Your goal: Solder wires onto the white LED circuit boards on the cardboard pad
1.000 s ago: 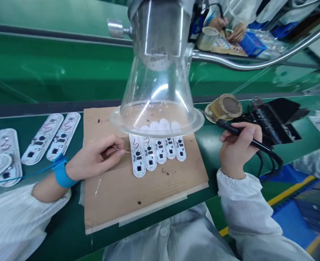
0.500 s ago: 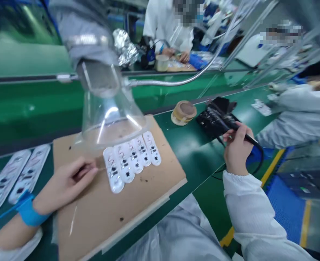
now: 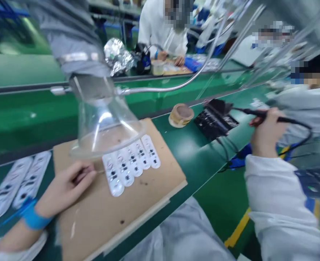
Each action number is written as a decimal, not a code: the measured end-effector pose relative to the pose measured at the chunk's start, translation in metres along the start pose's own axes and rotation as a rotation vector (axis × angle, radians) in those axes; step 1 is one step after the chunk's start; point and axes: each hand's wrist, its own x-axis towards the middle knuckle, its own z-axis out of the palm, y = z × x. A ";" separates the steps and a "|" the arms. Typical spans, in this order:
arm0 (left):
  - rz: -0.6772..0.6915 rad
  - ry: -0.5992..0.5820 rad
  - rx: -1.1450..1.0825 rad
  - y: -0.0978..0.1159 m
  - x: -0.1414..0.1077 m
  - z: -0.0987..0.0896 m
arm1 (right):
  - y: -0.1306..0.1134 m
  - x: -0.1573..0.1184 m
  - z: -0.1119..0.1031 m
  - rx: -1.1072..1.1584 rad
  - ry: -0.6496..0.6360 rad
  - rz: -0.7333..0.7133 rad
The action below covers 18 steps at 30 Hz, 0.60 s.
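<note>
My right hand (image 3: 267,128) is closed around the handle of a black soldering iron (image 3: 253,112), its thin tip pointing left near a black stand (image 3: 215,117). On the brown board (image 3: 94,217) rests my left hand (image 3: 71,183), fingers curled together; a thin strand seems to stick out from them, too small to identify. Just right of that hand, several white oval pieces (image 3: 113,175) with small dark components lie in a row. A clear fume hood (image 3: 108,127) hangs over the board, hiding the upper ends of some pieces.
Two more white pieces (image 3: 32,177) lie left of the board. A round tan container (image 3: 181,115) stands between board and stand. A metal hose (image 3: 160,88) crosses the far side. One person (image 3: 160,29) works opposite; another person's sleeve (image 3: 306,108) is at the right.
My right hand has moved right and slightly up with the iron, whose tip is now clear of the stand. The left hand stays on the board. The whole view has shifted slightly.
</note>
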 end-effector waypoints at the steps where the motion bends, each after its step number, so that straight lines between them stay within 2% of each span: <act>1: -0.030 -0.023 0.005 -0.001 -0.004 -0.002 | 0.008 0.000 0.009 -0.076 0.048 -0.017; 4: -0.075 -0.040 -0.015 -0.001 -0.008 -0.004 | 0.026 -0.006 0.032 -0.070 -0.039 -0.009; 6: -0.099 -0.051 -0.039 0.000 -0.007 -0.003 | 0.033 -0.010 0.040 0.006 -0.062 -0.028; 9: -0.126 -0.061 -0.072 0.001 -0.006 -0.002 | 0.040 -0.013 0.042 0.010 -0.018 -0.062; 12: -0.130 -0.049 -0.118 0.004 -0.007 -0.003 | 0.047 -0.020 0.037 -0.168 -0.005 -0.096; 14: -0.123 -0.039 -0.142 0.005 -0.007 -0.003 | 0.046 -0.038 0.032 -0.343 0.027 -0.236; 15: -0.119 -0.035 -0.145 0.004 -0.008 -0.003 | 0.042 -0.054 0.030 -0.421 0.072 -0.354; 17: -0.112 -0.014 -0.112 0.000 -0.010 -0.002 | 0.028 -0.094 0.030 -0.499 0.072 -0.606; 18: -0.108 0.002 -0.080 -0.002 -0.011 -0.002 | 0.018 -0.118 0.032 -0.469 0.064 -0.651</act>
